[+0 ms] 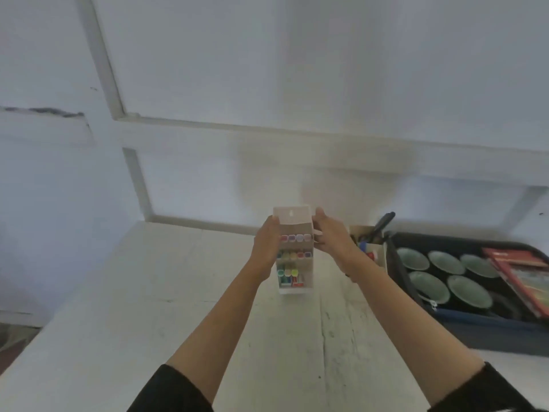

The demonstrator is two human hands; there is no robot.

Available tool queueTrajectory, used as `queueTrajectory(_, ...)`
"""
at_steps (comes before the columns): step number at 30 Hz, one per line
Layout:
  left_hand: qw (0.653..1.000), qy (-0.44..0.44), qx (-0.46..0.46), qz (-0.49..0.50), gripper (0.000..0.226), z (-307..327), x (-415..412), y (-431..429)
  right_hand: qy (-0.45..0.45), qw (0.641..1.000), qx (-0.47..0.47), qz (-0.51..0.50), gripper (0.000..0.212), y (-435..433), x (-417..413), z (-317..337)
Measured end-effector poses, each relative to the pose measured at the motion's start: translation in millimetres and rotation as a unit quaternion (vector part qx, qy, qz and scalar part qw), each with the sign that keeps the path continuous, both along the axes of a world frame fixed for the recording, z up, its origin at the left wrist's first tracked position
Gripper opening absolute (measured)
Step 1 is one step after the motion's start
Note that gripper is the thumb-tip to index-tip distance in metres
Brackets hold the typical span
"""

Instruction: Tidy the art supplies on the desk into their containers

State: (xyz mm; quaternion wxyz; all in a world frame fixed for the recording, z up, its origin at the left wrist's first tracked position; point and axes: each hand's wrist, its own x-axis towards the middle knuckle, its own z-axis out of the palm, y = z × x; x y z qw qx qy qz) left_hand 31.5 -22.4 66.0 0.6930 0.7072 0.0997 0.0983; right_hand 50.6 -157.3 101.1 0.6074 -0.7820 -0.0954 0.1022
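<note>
Standing by, I see the person reach straight out with both arms, dark sleeves pushed up past the elbows. The marker box (292, 217), a pale tiered carton, sits between the hands in the middle of the white surface (148, 292), towards the far wall. The left hand (267, 242) wraps the carton's left side; the right hand (329, 236) clasps the right side a little higher, near the top flap. Both have fingers curled on the card, so the box is squeezed from either side. Rows of coloured markers (297, 237) show in its open front, caps facing the person.

The box's long axis runs up and away from the person, top flap farthest off. Whether its foot rests on the surface or hangs just above it, the blur won't let me say.

The likely home lies to the right: a dark case (475, 322) holding green round pans (427, 285) and a red booklet (525, 275), with a small cardboard tub (377, 254) of pens just beside it. The right hand is the nearer to these, so I judge any shift would go rightward.
</note>
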Motion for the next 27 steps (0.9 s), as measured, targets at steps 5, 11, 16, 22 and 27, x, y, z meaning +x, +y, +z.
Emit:
queueTrajectory(5, 0.999, 0.03, -0.004, -0.04, 0.04, -3, 13, -51, 0.01, 0.999, 0.003, -0.035, 0.044, -53, 2, -7)
queueTrajectory(11, 0.998, 0.03, 0.023, -0.058, 0.042, -5, 16, -76, 0.027, 0.998, 0.009, -0.064, 0.039, -78, 12, -24)
queueTrajectory(16, 0.997, 0.025, 0.031, -0.06, 0.04, -2, 18, -81, 0.043, 0.997, 0.01, -0.068, 0.057, -82, 18, -30)
queueTrajectory(22, 0.997, 0.025, 0.034, -0.056, 0.037, -4, 18, -83, 0.04, 0.997, -0.004, -0.071, 0.055, -82, 25, -35)
queueTrajectory(27, 0.996, 0.032, 0.079, -0.039, 0.044, 6, 7, -85, 0.033, 0.997, -0.04, -0.05, 0.049, -90, 27, -42)
